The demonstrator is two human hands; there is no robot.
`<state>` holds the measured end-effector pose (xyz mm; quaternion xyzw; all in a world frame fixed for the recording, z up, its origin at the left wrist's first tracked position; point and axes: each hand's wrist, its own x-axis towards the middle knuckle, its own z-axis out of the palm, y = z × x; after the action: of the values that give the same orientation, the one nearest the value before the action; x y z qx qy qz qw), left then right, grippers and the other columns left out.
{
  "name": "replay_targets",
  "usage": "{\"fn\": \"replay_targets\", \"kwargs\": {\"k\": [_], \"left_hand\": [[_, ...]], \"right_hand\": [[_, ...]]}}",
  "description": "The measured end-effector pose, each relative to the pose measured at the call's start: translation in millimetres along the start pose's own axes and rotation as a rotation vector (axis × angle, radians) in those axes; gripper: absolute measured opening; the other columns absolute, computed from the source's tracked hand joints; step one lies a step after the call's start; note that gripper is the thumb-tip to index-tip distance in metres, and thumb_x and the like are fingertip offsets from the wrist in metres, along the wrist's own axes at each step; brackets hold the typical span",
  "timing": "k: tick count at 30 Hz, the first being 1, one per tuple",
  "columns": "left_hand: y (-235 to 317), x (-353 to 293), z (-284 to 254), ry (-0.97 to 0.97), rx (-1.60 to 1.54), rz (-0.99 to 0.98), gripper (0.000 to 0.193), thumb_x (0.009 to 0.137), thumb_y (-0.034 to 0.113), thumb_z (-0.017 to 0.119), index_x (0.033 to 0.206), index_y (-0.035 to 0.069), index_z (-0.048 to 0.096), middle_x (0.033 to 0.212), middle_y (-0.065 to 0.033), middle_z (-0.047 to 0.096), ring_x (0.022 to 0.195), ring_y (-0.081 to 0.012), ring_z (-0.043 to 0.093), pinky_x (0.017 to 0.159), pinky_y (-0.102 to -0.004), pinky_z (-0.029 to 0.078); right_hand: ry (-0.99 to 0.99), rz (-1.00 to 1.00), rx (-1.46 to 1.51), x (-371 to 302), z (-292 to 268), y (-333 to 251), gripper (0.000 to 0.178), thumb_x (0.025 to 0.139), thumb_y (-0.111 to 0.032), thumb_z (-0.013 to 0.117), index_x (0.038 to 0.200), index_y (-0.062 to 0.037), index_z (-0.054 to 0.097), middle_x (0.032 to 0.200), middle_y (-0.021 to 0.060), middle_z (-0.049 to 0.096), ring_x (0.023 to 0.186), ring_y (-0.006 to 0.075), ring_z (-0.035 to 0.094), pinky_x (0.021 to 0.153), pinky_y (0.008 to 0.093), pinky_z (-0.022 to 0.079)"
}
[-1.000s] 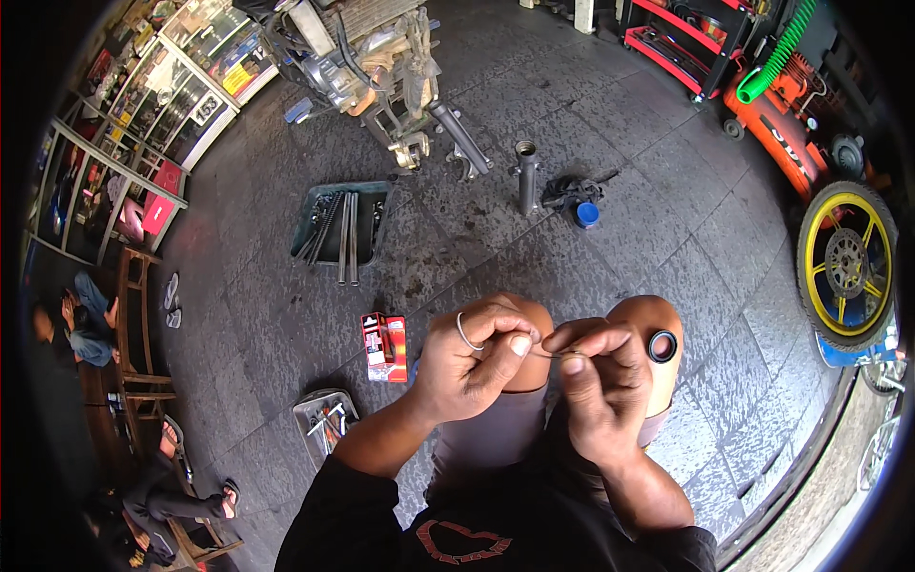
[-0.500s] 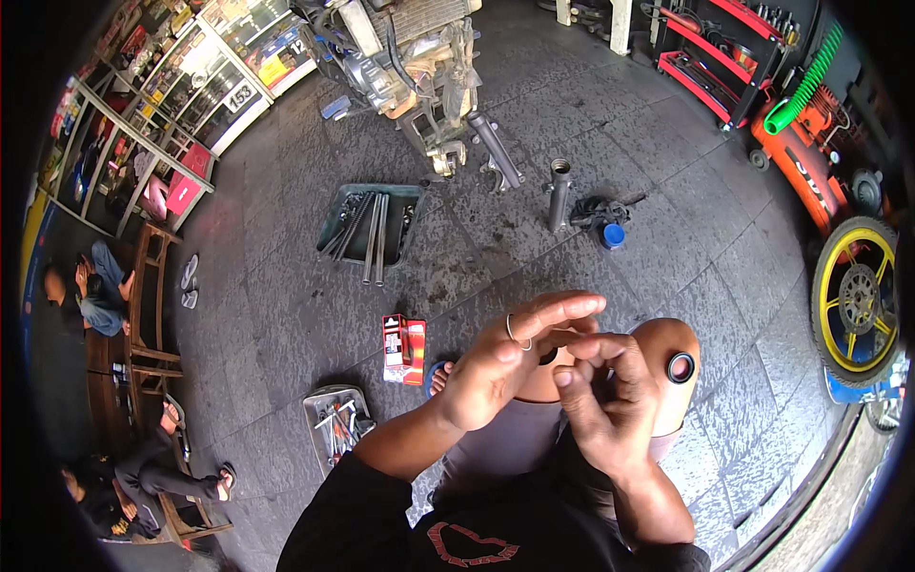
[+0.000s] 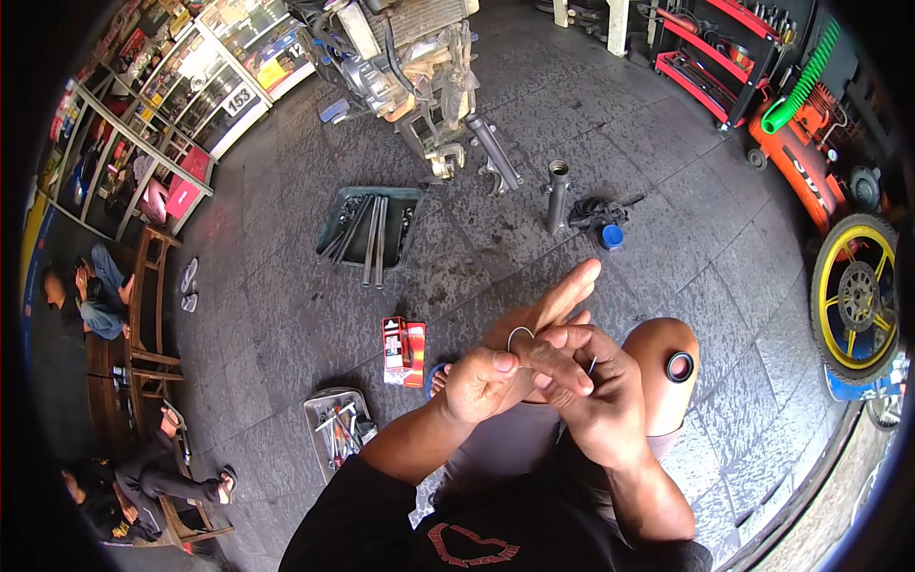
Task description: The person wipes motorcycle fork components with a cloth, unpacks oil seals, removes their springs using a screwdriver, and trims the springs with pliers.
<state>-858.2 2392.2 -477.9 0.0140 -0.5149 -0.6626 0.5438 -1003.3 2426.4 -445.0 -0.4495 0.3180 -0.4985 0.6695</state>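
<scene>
My left hand [image 3: 491, 377] is held up over my lap, its longer fingers stretched out to the upper right. A thin, shiny wire ring [image 3: 519, 337] loops at the base of its index finger, and the thumb tip presses against it. My right hand [image 3: 605, 400] is closed, its fingers overlapping the left hand's fingers beside the ring. A tiny bright sliver [image 3: 593, 365] shows among the right fingers; what it belongs to is hidden. On my bare right knee rests a black rubber-looking ring seal [image 3: 680, 367].
Ahead, a green tray [image 3: 400, 267] holds metal tubes, and a grey fork leg [image 3: 558, 200] stands near a blue-lidded tub [image 3: 611, 236]. A red box [image 3: 405, 353] and a tool tray [image 3: 334, 391] lie left. A partly stripped motorcycle [image 3: 400, 67] stands beyond; people sit far left.
The right fingers have moved left onto the left hand, overlapping its fingers. The left fingers have straightened and tilted further upward, and the left thumb now touches the wire ring.
</scene>
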Motion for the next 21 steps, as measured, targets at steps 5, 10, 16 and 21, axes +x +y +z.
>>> {"fn": "replay_targets", "kwargs": {"k": [5,10,16,21], "left_hand": [[4,-3,0,-0.03,-0.002,-0.12,0.057,0.097,0.039,0.036,0.1,-0.002,0.076,0.162,-0.0304,-0.005,0.154,-0.0334,-0.007,0.122,-0.0489,0.006],[6,-4,-5,-0.113,-0.019,-0.146,0.056,0.098,0.039,0.037,0.102,-0.002,0.074,0.161,-0.0332,-0.001,0.154,-0.0348,0.0,0.121,-0.0493,0.01],[2,-4,-9,-0.063,-0.147,-0.133,0.044,0.098,0.03,0.045,0.104,-0.002,0.073,0.159,-0.0346,0.014,0.154,-0.0357,0.006,0.12,-0.0519,0.015],[0,-8,-7,0.067,-0.217,-0.114,0.029,0.096,0.017,0.054,0.101,-0.005,0.071,0.159,-0.0262,0.027,0.145,-0.0289,0.035,0.108,-0.0419,0.039]], "right_hand": [[-0.056,-0.126,-0.309,1,-2,-4,0.051,0.079,0.004,0.079,0.126,0.0002,0.059,0.1,0.0056,0.067,0.098,0.0125,0.064,0.09,0.0271,0.05],[-0.051,-0.284,-0.537,3,-4,-1,0.048,0.078,0.005,0.078,0.124,-0.0004,0.061,0.1,0.0072,0.068,0.088,0.0145,0.068,0.08,0.0257,0.053],[-0.016,-0.228,-0.512,0,-5,-6,0.045,0.081,0.006,0.075,0.124,0.0008,0.061,0.104,0.005,0.067,0.094,0.0115,0.066,0.079,0.0248,0.053],[-0.05,-0.137,-0.313,0,-11,2,0.045,0.084,0.009,0.071,0.127,0.0025,0.057,0.107,0.0066,0.066,0.097,0.0102,0.063,0.082,0.0234,0.052]]}}
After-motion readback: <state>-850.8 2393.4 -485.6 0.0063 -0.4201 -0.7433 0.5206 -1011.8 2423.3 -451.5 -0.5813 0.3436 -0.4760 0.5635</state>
